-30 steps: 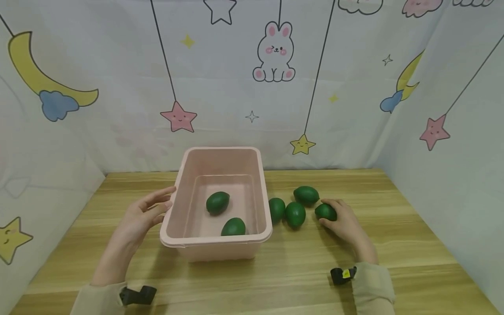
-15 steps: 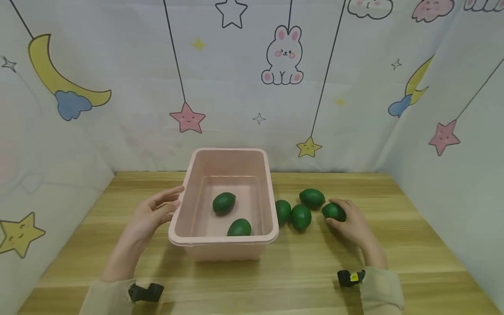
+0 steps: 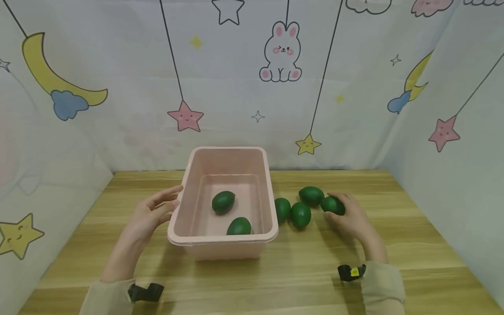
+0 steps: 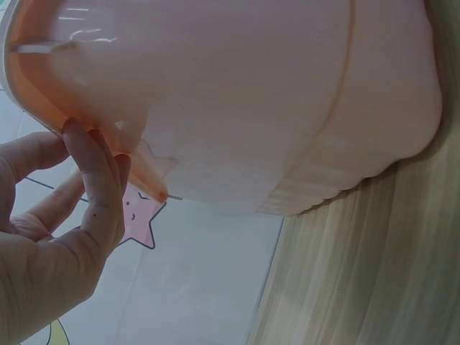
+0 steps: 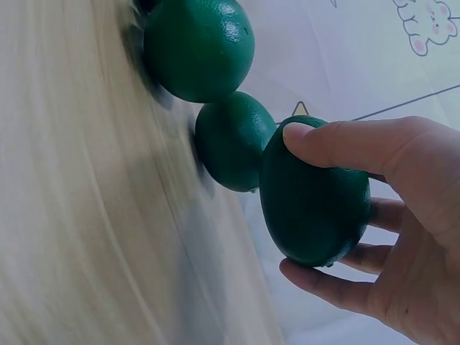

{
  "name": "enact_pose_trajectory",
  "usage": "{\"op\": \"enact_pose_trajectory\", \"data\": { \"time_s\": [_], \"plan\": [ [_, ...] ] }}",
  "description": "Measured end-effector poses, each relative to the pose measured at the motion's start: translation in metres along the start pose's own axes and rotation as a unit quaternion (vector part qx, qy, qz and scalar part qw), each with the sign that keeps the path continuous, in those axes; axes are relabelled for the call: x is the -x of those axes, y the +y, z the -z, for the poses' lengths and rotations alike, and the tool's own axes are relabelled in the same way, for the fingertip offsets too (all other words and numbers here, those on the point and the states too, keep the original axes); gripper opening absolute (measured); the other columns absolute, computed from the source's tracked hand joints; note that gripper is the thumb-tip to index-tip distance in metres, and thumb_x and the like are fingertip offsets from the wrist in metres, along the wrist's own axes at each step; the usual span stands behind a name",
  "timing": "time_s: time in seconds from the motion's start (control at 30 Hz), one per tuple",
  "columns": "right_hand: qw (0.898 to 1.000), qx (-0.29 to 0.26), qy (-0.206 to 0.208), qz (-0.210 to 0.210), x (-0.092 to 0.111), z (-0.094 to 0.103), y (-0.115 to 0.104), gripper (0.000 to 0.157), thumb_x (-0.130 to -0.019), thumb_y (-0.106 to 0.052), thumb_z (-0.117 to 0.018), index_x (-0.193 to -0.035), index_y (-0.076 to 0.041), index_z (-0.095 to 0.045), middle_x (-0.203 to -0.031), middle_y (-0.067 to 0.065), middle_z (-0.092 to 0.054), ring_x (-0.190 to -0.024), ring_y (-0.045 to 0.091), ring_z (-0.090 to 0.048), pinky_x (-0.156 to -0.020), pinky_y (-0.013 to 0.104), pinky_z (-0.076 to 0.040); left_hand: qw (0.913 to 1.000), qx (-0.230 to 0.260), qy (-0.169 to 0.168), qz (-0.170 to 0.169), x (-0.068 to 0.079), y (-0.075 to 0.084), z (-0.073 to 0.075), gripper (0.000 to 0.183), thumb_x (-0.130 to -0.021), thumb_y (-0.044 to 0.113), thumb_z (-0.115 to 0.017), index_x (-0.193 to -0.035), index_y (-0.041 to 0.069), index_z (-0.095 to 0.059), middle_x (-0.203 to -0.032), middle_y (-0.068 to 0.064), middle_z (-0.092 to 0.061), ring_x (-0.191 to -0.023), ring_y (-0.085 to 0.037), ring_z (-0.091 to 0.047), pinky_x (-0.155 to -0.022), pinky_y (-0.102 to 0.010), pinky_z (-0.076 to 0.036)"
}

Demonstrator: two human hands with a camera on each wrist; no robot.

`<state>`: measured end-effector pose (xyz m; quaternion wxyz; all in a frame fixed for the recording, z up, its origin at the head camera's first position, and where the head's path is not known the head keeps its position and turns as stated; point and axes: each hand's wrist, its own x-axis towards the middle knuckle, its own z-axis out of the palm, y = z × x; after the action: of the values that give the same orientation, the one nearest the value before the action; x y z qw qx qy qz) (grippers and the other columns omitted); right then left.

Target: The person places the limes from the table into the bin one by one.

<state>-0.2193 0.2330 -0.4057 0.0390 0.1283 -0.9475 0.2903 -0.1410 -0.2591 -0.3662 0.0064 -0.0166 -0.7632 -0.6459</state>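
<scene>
Right hand pinches lime across its sides, thumb opposing fingers, probably because smooth oval could roll. Held piece sits rightmost, seemingly just clear of table. Three limes cluster between box and right hand, within easy reach. Left hand: fingers loosely bent, touching left rim, likely steadying box. Two limes lie apart inside, walls presumably keeping them from rolling off.

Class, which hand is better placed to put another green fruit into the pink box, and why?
Likely the right hand: it grips a green fruit, while the left hand holds none, touching the pink box.
</scene>
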Motion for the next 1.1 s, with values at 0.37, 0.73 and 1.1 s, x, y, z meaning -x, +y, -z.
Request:
{"op": "enact_pose_trajectory", "data": {
  "time_s": [0.37, 0.73, 1.1],
  "plan": [
    [1.0, 0.016, 0.011, 0.017, -0.001, 0.007, -0.009, 0.06, -0.088, -0.021, -0.069, -0.141, -0.005, -0.045, -0.133, 0.024, -0.047, -0.12, 0.044, -0.046, -0.094, 0.06, -0.044, 1.0, 0.008, -0.003, -0.003, 0.001, 0.0, 0.001, 0.053, -0.095, 0.026, -0.062, -0.142, 0.009, -0.047, -0.119, 0.006, -0.05, -0.101, 0.0, -0.058, -0.084, -0.018, -0.055],
    [0.999, 0.035, 0.021, 0.036, -0.003, 0.021, -0.029, 0.059, -0.088, -0.019, -0.069, -0.141, -0.007, -0.046, -0.133, 0.023, -0.048, -0.118, 0.043, -0.048, -0.092, 0.059, -0.047, 0.9999, 0.013, -0.003, -0.007, -0.001, 0.0, 0.0, 0.053, -0.095, 0.025, -0.062, -0.142, 0.007, -0.047, -0.117, 0.007, -0.051, -0.1, 0.001, -0.059, -0.083, -0.017, -0.055],
    [0.996, 0.046, 0.021, 0.076, -0.007, 0.02, -0.039, 0.056, -0.086, -0.017, -0.072, -0.137, -0.006, -0.05, -0.135, 0.021, -0.049, -0.121, 0.042, -0.047, -0.096, 0.058, -0.046, 0.9998, 0.018, 0.003, 0.0, 0.001, 0.001, 0.0, 0.052, -0.094, 0.024, -0.062, -0.141, 0.008, -0.048, -0.115, 0.008, -0.052, -0.099, 0.001, -0.059, -0.082, -0.017, -0.055]
  ]
}}
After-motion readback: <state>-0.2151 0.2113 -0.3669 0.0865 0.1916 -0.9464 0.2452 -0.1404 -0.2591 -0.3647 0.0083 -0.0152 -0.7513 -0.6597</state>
